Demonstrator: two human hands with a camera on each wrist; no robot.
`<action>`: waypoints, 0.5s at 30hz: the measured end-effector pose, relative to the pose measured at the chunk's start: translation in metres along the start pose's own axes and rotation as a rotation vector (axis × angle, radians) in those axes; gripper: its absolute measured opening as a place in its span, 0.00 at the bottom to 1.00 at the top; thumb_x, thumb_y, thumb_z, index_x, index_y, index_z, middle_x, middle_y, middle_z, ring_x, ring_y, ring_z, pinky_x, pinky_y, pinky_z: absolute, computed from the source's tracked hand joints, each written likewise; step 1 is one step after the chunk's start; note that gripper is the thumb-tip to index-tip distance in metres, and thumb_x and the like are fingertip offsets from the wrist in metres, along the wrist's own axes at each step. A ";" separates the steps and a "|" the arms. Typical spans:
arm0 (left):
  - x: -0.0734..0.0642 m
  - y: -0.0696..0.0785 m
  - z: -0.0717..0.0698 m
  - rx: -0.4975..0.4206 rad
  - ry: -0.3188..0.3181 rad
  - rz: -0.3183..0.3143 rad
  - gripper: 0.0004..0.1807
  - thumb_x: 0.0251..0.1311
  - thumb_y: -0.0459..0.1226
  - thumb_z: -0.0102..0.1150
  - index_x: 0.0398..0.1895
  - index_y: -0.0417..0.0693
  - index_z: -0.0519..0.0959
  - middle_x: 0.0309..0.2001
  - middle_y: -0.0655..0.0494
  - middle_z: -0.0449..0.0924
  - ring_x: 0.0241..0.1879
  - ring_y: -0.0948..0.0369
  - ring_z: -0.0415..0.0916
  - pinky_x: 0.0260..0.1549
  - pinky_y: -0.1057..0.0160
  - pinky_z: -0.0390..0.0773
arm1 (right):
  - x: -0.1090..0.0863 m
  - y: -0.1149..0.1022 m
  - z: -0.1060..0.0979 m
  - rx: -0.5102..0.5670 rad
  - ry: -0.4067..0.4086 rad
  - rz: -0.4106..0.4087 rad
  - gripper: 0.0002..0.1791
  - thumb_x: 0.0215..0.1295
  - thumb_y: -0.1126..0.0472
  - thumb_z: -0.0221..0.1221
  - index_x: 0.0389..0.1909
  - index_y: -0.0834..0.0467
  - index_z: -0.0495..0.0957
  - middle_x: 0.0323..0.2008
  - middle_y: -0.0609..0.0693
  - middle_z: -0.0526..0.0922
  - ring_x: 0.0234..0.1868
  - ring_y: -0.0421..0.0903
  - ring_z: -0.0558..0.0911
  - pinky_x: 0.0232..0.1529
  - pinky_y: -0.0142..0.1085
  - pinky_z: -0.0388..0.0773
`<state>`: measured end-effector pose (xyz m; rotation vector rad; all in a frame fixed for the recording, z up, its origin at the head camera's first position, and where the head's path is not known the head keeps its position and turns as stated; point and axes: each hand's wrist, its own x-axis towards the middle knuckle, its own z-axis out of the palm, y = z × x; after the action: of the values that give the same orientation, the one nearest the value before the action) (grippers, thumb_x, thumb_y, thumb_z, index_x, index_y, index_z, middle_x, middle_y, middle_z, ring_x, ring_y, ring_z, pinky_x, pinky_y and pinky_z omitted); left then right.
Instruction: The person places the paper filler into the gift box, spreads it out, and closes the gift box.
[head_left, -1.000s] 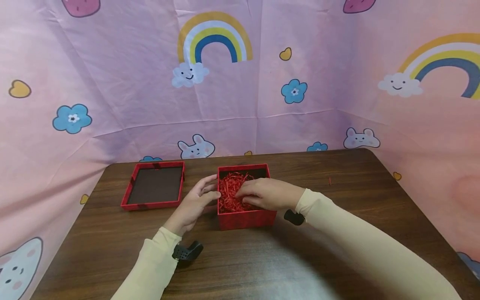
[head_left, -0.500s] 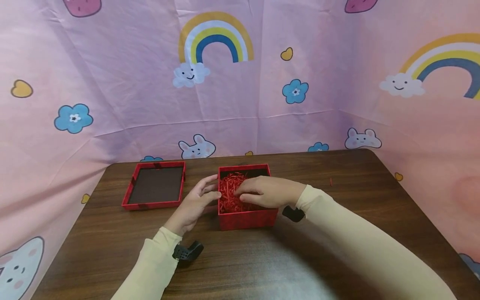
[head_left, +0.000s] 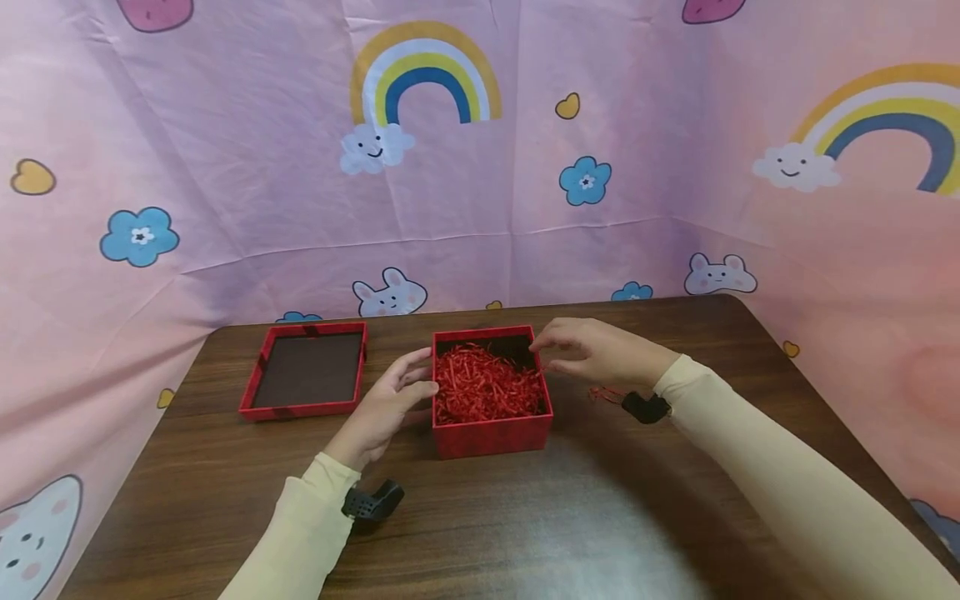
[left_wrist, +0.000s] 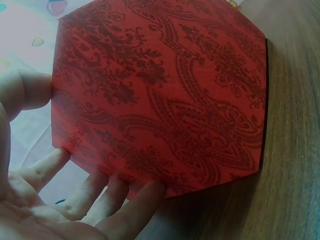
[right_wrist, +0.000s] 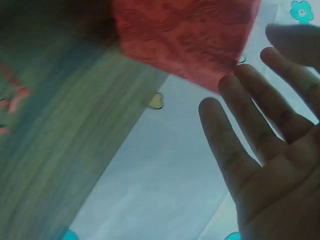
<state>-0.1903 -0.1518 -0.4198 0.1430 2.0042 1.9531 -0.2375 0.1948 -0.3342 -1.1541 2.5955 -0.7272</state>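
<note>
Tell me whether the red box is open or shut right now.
Open: in the head view, the red box shows red shreds inside its uncovered top, and the shallow red lid lies apart on the table.

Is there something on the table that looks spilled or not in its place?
Yes: a few red strands lie on the table, to the right of the box. They look spilled, because similar red shreds lie inside the box.

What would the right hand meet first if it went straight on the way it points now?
Most likely the right side of the red box. The right hand looks near it, but depth is unclear: it might instead pass above.
</note>
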 end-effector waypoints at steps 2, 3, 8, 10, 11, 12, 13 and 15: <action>0.000 0.001 0.000 0.000 -0.003 0.002 0.37 0.73 0.40 0.58 0.82 0.56 0.54 0.76 0.41 0.59 0.70 0.42 0.68 0.64 0.41 0.74 | -0.005 0.005 0.002 0.050 -0.007 0.028 0.21 0.73 0.60 0.64 0.65 0.51 0.78 0.61 0.47 0.80 0.62 0.49 0.79 0.62 0.50 0.78; 0.000 0.001 0.000 0.000 -0.004 0.001 0.37 0.73 0.40 0.58 0.82 0.56 0.54 0.76 0.41 0.59 0.70 0.42 0.67 0.64 0.41 0.74 | -0.007 0.006 0.004 0.078 -0.011 0.047 0.23 0.72 0.60 0.65 0.66 0.52 0.77 0.61 0.47 0.80 0.62 0.49 0.79 0.62 0.50 0.79; 0.000 0.001 -0.001 -0.004 -0.008 0.004 0.38 0.73 0.40 0.58 0.82 0.56 0.54 0.76 0.41 0.58 0.71 0.42 0.66 0.64 0.41 0.74 | -0.012 0.010 0.017 0.207 -0.005 0.118 0.29 0.68 0.63 0.67 0.69 0.57 0.71 0.62 0.49 0.80 0.62 0.53 0.80 0.62 0.51 0.79; 0.000 0.001 -0.001 -0.005 -0.008 0.004 0.38 0.73 0.40 0.58 0.82 0.56 0.54 0.76 0.41 0.58 0.71 0.42 0.66 0.64 0.42 0.75 | -0.011 0.010 0.023 0.219 0.015 0.122 0.29 0.69 0.64 0.67 0.68 0.58 0.70 0.58 0.48 0.81 0.60 0.50 0.81 0.60 0.49 0.80; 0.000 0.001 0.000 -0.006 -0.008 0.003 0.37 0.73 0.40 0.58 0.82 0.56 0.54 0.76 0.41 0.58 0.71 0.42 0.66 0.64 0.42 0.75 | -0.010 0.011 0.026 0.217 0.028 0.111 0.28 0.69 0.64 0.67 0.67 0.59 0.70 0.56 0.48 0.82 0.58 0.49 0.82 0.59 0.47 0.81; 0.000 0.001 0.000 -0.005 -0.008 0.003 0.37 0.74 0.40 0.57 0.82 0.56 0.54 0.76 0.41 0.58 0.71 0.42 0.66 0.64 0.42 0.75 | -0.009 0.011 0.029 0.213 0.042 0.102 0.27 0.69 0.64 0.67 0.66 0.59 0.70 0.55 0.48 0.83 0.57 0.48 0.83 0.58 0.46 0.82; 0.000 0.001 0.000 -0.006 -0.007 0.002 0.37 0.74 0.40 0.57 0.82 0.56 0.54 0.76 0.41 0.58 0.71 0.42 0.66 0.64 0.42 0.75 | -0.008 0.011 0.031 0.203 0.058 0.092 0.26 0.69 0.64 0.67 0.64 0.60 0.71 0.53 0.47 0.84 0.55 0.47 0.84 0.57 0.45 0.83; 0.000 0.001 0.001 -0.006 -0.009 0.002 0.37 0.74 0.40 0.57 0.82 0.56 0.54 0.76 0.41 0.58 0.70 0.42 0.66 0.64 0.42 0.75 | -0.007 0.010 0.034 0.175 0.087 0.079 0.22 0.69 0.64 0.67 0.60 0.59 0.73 0.49 0.46 0.85 0.51 0.44 0.85 0.53 0.42 0.84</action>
<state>-0.1898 -0.1513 -0.4191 0.1519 1.9936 1.9563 -0.2264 0.1937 -0.3682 -0.9842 2.5689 -0.9842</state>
